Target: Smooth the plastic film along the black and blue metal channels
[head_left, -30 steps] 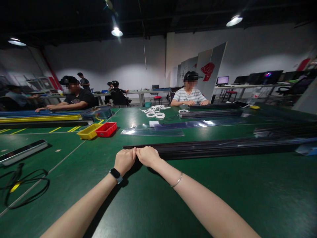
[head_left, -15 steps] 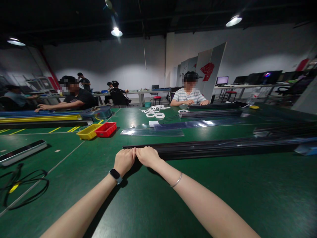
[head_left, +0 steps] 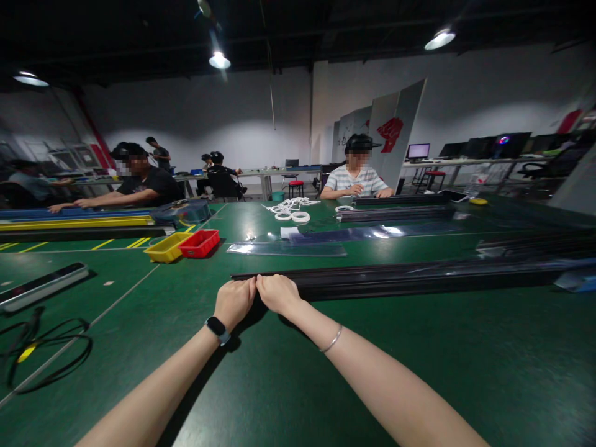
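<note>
Long black strips (head_left: 419, 278), bundled in clear plastic film, lie across the green table (head_left: 400, 360) from the middle to the right. At their left end my left hand (head_left: 236, 301) is closed around the strips' edge, knuckles up, a watch on its wrist. Right beside it, thumbs almost touching, my right hand (head_left: 278, 293) grips the same end; a thin bangle sits on that forearm. My fingertips are hidden behind the strips. Beyond the bundle lies a flat clear plastic sleeve (head_left: 286, 249).
A yellow bin (head_left: 166, 248) and a red bin (head_left: 199, 243) stand left of centre. White rings (head_left: 300, 216) lie farther back. At left are black cables (head_left: 51, 354) and a long box-shaped device (head_left: 44, 287). A co-worker (head_left: 356, 177) sits across the table.
My hands stay on the end of the black strips, with barely any movement. The co-worker at left has shifted their hands farther left along the blue strips.
</note>
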